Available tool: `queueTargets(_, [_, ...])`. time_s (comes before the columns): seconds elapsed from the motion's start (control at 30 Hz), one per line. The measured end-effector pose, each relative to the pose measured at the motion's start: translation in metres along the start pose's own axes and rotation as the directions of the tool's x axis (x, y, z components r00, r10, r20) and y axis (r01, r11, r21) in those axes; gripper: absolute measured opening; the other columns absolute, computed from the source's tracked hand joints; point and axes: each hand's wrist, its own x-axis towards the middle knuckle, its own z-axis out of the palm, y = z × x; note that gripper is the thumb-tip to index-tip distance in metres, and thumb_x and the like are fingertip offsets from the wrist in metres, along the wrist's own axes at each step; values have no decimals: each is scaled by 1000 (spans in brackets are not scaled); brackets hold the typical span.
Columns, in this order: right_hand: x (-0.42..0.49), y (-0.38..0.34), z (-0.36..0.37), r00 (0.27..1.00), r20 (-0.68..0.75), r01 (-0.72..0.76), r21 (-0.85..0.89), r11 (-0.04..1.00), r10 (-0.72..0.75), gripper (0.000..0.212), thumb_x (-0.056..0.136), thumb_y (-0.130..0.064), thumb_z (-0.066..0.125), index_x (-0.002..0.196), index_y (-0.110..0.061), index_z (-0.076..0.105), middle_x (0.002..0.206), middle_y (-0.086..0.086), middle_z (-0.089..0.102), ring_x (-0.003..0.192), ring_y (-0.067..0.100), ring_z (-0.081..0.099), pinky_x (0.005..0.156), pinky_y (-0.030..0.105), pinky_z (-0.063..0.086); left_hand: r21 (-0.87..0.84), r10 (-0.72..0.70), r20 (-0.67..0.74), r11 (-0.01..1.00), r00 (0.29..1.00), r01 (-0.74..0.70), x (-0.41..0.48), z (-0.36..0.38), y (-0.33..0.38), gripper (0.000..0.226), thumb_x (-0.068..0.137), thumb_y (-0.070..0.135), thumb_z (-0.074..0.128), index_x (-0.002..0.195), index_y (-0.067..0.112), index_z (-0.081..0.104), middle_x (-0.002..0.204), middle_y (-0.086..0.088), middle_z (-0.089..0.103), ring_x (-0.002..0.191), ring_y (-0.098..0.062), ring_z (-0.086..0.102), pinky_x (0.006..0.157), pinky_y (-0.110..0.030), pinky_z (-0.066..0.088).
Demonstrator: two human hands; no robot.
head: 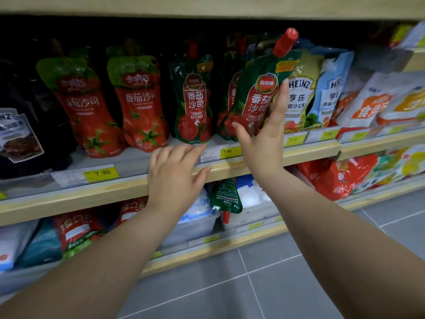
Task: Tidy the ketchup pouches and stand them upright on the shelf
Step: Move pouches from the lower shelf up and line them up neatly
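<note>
My right hand (pixel 266 137) grips a green ketchup pouch with a red cap (pixel 257 88), holding it tilted to the right just above the shelf (pixel 253 163). Behind it stands another green pouch (pixel 227 97), partly hidden. An upright green pouch (pixel 193 100) stands to the left. Two red ketchup pouches (pixel 89 107) (pixel 140 104) lean further left. My left hand (pixel 174 178) hovers over the shelf's front edge with fingers apart, holding nothing. One green pouch (pixel 226 199) hangs upside down on the lower shelf.
Heinz salad-dressing pouches (pixel 299 97) stand right of the held pouch, with white bags (pixel 377 100) beyond. Dark sauce packs (pixel 18 134) fill the far left. Yellow price tags (pixel 101 173) line the shelf edge. Grey tiled floor (pixel 276 284) lies below.
</note>
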Motion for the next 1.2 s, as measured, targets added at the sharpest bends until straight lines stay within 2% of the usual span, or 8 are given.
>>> queueTargets(0.07, [-1,1,1,999,49,-8,-43,999,10,105,79,-13,74,145,-38,-3,145,4,35,132,21,39,99,50,45,13,9,-8,1000,1000,-9,-1,2,-1,43,85,43,58,124,24,60,109,-1,65,100,-28,55,95,-42,33])
queueTargets(0.2, [-2,5,2,992,93,112,-293,950,-89,104,76,-24,77,148,-29,2,124,10,54,110,23,52,88,41,48,25,22,-35,999,999,-21,-1,5,-3,42,86,43,60,124,24,60,108,0,65,99,-28,54,95,-42,32])
queueTargets(0.47, [3,10,3,994,102,5,-360,933,34,98,80,-34,70,149,-27,1,117,10,61,102,27,59,89,46,47,33,62,-51,998,997,-60,-2,8,-6,43,86,43,60,124,22,60,109,-1,65,99,-28,53,96,-42,31])
queueTargets(0.63, [-38,13,-12,994,12,109,-321,941,-111,65,85,-31,63,139,-9,35,127,14,52,118,29,46,101,39,33,17,91,-29,996,995,-90,-4,5,-7,44,87,41,59,126,21,59,117,-4,64,105,-31,54,101,-43,31])
queueTargets(0.77, [-105,32,-22,933,336,226,-275,934,-127,44,81,-28,65,117,-4,56,110,14,58,103,32,53,91,39,40,-8,208,-77,978,975,-209,-16,3,-10,39,85,31,62,121,16,62,130,-8,58,115,-33,51,106,-48,32])
queueTargets(0.9, [-145,56,-9,748,653,228,-425,876,122,78,73,-41,75,136,-7,43,133,20,45,120,38,41,105,44,34,-98,341,-81,933,937,-348,-43,3,-9,26,82,20,64,107,14,68,117,-9,64,106,-31,55,92,-44,43])
queueTargets(1.03, [-150,72,10,669,696,262,-549,794,260,84,78,-35,71,146,-16,25,152,18,24,138,36,21,112,46,24,-166,360,79,924,930,-344,-68,5,-13,23,82,18,63,103,12,69,107,-9,66,99,-33,59,88,-43,47])
queueTargets(1.2, [-150,77,6,723,672,324,-537,779,163,49,91,-12,54,139,-13,43,143,14,46,133,33,38,110,40,31,-209,264,234,954,936,-217,-85,9,-20,29,79,14,66,108,12,66,105,-9,64,98,-31,57,85,-42,49])
